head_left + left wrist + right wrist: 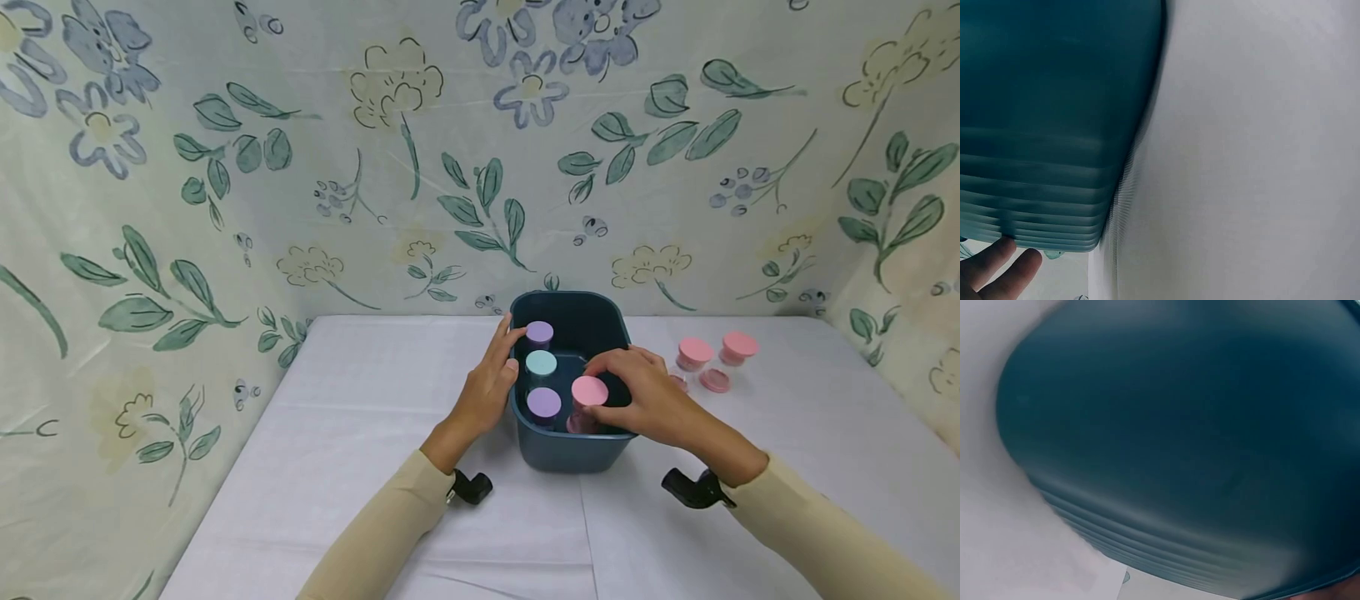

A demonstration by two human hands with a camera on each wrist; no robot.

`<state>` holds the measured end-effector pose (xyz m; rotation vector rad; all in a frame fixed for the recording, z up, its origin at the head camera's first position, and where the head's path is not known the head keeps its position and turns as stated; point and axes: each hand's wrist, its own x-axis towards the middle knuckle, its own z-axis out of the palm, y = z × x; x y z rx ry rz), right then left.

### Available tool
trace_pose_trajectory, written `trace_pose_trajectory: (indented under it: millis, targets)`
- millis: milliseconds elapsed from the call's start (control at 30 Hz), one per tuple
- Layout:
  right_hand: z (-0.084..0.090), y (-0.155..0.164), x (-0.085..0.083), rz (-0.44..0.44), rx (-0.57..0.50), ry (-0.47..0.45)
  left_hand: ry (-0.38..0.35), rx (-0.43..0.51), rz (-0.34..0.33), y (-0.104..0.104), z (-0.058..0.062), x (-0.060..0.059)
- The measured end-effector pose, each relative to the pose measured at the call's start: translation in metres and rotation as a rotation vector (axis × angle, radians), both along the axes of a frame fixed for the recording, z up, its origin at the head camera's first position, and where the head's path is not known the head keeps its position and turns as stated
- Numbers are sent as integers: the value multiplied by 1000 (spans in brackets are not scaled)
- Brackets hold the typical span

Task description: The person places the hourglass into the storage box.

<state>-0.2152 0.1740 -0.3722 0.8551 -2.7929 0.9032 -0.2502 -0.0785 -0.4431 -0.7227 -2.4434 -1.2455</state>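
— Status of the hands?
— Right hand (651, 398) grasps the pink-lidded jar (588, 401) inside the dark teal tub (573, 450), front right corner; left hand (491, 379) rests flat on the tub's left wall, fingers straight.
— Any labels or writing?
— None legible; wrist views are blurred, apparently showing only the tub's wall. Three more jars (542, 379) stand in the tub; pink jars (708, 356) sit on the table (360, 417) to its right.

Two pink jars (716, 350) (loose lid (714, 381) beside) on table (360, 417)
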Motion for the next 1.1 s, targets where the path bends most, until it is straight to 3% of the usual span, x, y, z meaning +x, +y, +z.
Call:
trace_pose_trajectory:
  millis: [1100]
  targets:
    - [2,-8,9,-34,180,18,28,5,2,0,-3,7]
